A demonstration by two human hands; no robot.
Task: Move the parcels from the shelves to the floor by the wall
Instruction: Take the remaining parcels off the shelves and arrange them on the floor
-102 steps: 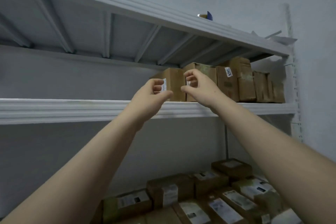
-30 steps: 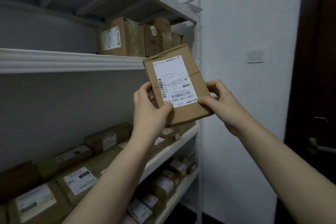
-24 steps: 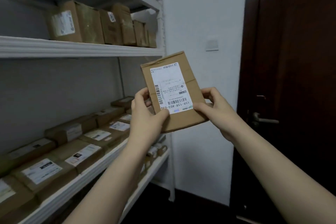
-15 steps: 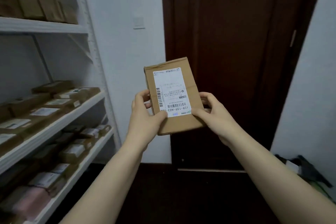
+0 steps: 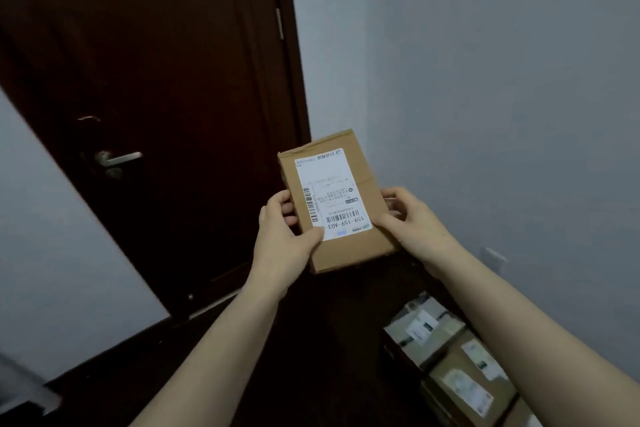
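Observation:
A flat brown cardboard parcel (image 5: 360, 243) with a white shipping label is held upright in front of me at chest height. My left hand (image 5: 280, 236) grips its lower left edge, thumb across the label's corner. My right hand (image 5: 412, 222) grips its right edge, fingers curled behind the box. Several other labelled parcels (image 5: 446, 350) lie on the dark floor along the grey wall (image 5: 502, 114) at the lower right, below my right forearm.
A dark brown door (image 5: 156, 80) with a metal lever handle (image 5: 119, 159) fills the left half. The dark floor (image 5: 173, 374) runs from the door's foot to the parcels. A white wall section stands at the far left.
I took the parcel off the upper shelf with both hands and turned right. The shelves have left the view; the door, the grey wall and the parcels on the floor have come in.

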